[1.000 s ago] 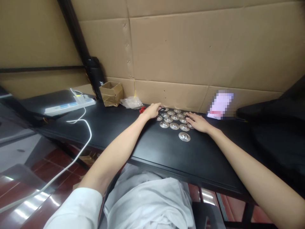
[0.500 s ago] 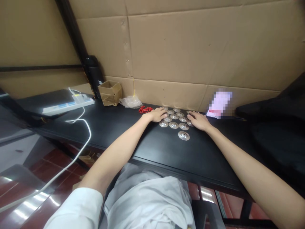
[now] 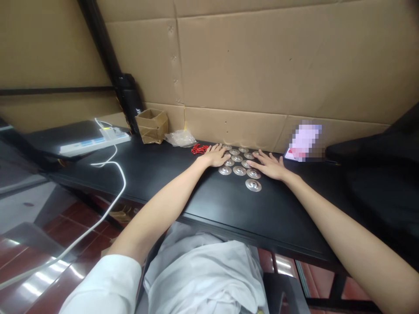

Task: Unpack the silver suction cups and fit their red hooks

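Observation:
Several small round metal discs with raised centres, like little cymbals [image 3: 239, 170], lie grouped on the black table [image 3: 222, 200]. One disc [image 3: 253, 185] sits apart, nearest the table's front edge. My left hand [image 3: 215, 155] rests flat at the left side of the group, fingers spread over the discs there. On the right side, my right hand [image 3: 270, 165] lies with fingers apart, its thumb and fingertips reaching over the discs and hiding some of them. Just left of my left hand is a small heap of red cord or links [image 3: 199, 149].
A cardboard box [image 3: 151, 126], a clear plastic bag [image 3: 181, 138] and a black bottle [image 3: 131, 102] stand along the back left. A power strip [image 3: 94, 145] with a white cable [image 3: 121, 174] lies further left. A phone [image 3: 303, 141], blurred, leans against the cardboard wall [image 3: 255, 65].
My right hand has shifted left, further over the discs, with its fingers spread wider. My left hand has stayed nearly in place, fingers slightly more spread.

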The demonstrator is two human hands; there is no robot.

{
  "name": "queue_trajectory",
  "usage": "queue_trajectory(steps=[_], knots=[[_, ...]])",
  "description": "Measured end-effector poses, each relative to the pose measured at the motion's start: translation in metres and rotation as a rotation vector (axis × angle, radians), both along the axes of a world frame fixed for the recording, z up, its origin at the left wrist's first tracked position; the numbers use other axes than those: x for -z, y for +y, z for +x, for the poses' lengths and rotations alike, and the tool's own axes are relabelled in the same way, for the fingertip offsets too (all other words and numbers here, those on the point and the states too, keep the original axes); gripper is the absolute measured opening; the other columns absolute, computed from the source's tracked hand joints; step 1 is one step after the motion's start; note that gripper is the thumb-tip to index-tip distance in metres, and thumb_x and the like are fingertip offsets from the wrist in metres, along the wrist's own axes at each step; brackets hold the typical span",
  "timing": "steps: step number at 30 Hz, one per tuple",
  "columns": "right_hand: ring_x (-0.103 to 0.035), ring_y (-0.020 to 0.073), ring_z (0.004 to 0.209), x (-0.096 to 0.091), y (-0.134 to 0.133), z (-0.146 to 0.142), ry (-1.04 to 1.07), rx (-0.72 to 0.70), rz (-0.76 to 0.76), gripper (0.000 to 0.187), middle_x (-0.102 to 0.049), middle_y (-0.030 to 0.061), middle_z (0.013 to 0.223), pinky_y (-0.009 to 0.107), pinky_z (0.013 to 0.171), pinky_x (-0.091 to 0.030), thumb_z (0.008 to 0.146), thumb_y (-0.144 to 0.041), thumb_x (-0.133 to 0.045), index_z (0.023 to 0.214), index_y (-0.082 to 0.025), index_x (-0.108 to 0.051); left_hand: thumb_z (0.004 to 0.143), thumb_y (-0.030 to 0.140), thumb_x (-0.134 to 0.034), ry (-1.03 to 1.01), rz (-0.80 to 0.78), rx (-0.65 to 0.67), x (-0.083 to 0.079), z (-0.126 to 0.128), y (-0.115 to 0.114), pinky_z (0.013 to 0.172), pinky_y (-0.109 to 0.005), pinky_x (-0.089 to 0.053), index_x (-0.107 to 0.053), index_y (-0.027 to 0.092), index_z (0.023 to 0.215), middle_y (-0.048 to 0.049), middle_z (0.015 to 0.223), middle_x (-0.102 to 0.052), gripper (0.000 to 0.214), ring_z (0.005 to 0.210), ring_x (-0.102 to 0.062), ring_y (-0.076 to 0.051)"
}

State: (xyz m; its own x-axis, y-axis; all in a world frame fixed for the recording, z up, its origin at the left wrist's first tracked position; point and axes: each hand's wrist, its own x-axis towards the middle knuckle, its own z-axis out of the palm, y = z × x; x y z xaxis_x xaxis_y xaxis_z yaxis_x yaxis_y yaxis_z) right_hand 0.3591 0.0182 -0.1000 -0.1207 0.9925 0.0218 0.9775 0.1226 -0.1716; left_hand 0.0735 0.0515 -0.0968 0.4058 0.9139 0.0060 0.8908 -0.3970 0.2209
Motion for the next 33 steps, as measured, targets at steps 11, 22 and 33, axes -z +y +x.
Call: queue_trajectory(steps=[11, 22, 33], knots=[[-0.015, 0.0436, 0.169, 0.005, 0.000, 0.002, 0.054, -0.072, 0.064, 0.086, -0.021, 0.0052, 0.183, 0.074, 0.133, -0.002, 0.103, -0.083, -0.025, 0.173, -0.034, -0.037, 0.101, 0.082, -0.027, -0.031, 0.061, 0.056, 0.001, 0.012, -0.006, 0.136, -0.061, -0.014, -0.043, 0.025, 0.166, -0.0131, 0.181, -0.030, 0.088, 0.169, -0.020, -0.041], [-0.016, 0.0444, 0.168, 0.000, -0.004, -0.001, 0.034, -0.106, 0.017, 0.088, -0.025, 0.0028, 0.182, 0.075, 0.133, -0.002, 0.099, -0.088, -0.028, 0.172, -0.040, -0.038, 0.096, 0.091, -0.024, -0.092, 0.012, 0.151, 0.003, 0.016, -0.012, 0.135, -0.066, -0.010, -0.044, 0.030, 0.164, -0.0084, 0.182, -0.028, 0.093, 0.170, -0.013, -0.045], [-0.011, 0.0449, 0.169, -0.007, -0.012, -0.005, 0.068, -0.154, -0.021, 0.099, -0.022, 0.0040, 0.183, 0.074, 0.133, 0.003, 0.091, -0.095, -0.044, 0.173, -0.039, -0.037, 0.105, 0.076, -0.026, -0.112, 0.037, 0.221, 0.005, 0.018, -0.007, 0.133, -0.067, -0.019, -0.053, 0.039, 0.153, -0.0002, 0.177, -0.039, 0.067, 0.167, -0.022, -0.044]])
